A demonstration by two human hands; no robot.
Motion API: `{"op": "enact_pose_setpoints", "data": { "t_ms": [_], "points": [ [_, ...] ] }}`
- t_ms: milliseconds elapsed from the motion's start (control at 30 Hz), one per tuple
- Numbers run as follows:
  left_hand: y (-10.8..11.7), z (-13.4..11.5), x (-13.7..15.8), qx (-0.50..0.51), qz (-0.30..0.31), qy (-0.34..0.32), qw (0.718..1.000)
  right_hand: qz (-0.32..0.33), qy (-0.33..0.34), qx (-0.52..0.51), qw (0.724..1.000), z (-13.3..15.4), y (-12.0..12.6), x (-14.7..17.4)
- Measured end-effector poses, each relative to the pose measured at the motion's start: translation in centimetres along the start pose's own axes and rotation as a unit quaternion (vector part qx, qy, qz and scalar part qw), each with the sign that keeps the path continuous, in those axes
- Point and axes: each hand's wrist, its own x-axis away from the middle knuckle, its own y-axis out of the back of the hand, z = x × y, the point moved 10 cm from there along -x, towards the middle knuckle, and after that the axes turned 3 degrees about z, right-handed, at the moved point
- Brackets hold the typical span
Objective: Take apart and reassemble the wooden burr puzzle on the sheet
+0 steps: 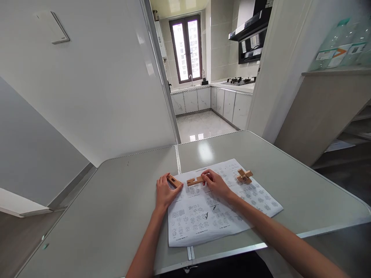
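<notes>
My left hand (166,192) is closed around a notched wooden puzzle piece (174,181), gripping it between thumb and fingers at the left edge of a printed sheet (199,214). Over the sheet's upper middle, my right hand (216,184) pinches the right end of a second notched wooden puzzle piece (194,181). That piece lies roughly level, its notch facing away from me and a dark mark on its left end. A cross-shaped cluster of joined wooden pieces (245,176) rests on the sheet's right side, apart from both hands.
The sheet, covered with small diagrams, lies on a pale grey-green table (116,216) with a seam (177,160) across it. A white wall (95,85) borders the far left side. Plastic bottles (339,48) stand on a ledge at right. Beyond the table is a kitchen.
</notes>
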Motion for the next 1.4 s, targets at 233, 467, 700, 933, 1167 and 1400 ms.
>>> {"op": "enact_pose_setpoints", "data": {
  "t_ms": [233, 467, 700, 933, 1167, 1400],
  "points": [
    [-0.5, -1.1, 0.2, -0.006, 0.024, -0.034, 0.999, 0.002, 0.000, -0.003, 1.000, 0.5, -0.4, 0.4],
    [-0.2, -3.5, 0.6, 0.012, 0.041, -0.109, 0.993, 0.045, 0.022, 0.055, 0.997, 0.9, -1.6, 0.5],
    [-0.5, -6.2, 1.4, 0.001, 0.092, -0.184, 0.979, 0.118, 0.075, 0.085, 0.987, 2.1, -3.5, 1.3],
    [-1.5, -6.9, 1.9, -0.019, 0.143, -0.231, 0.962, 0.131, 0.084, 0.099, 0.983, 2.9, -3.7, 1.5],
    [-1.8, -5.9, 1.6, -0.029, 0.124, -0.208, 0.970, 0.137, 0.085, 0.112, 0.981, 3.3, -3.7, 1.7],
    [-1.4, -4.5, 1.0, -0.032, 0.072, -0.161, 0.984, 0.137, 0.074, 0.111, 0.982, 3.0, -3.7, 1.7]
  ]
}}
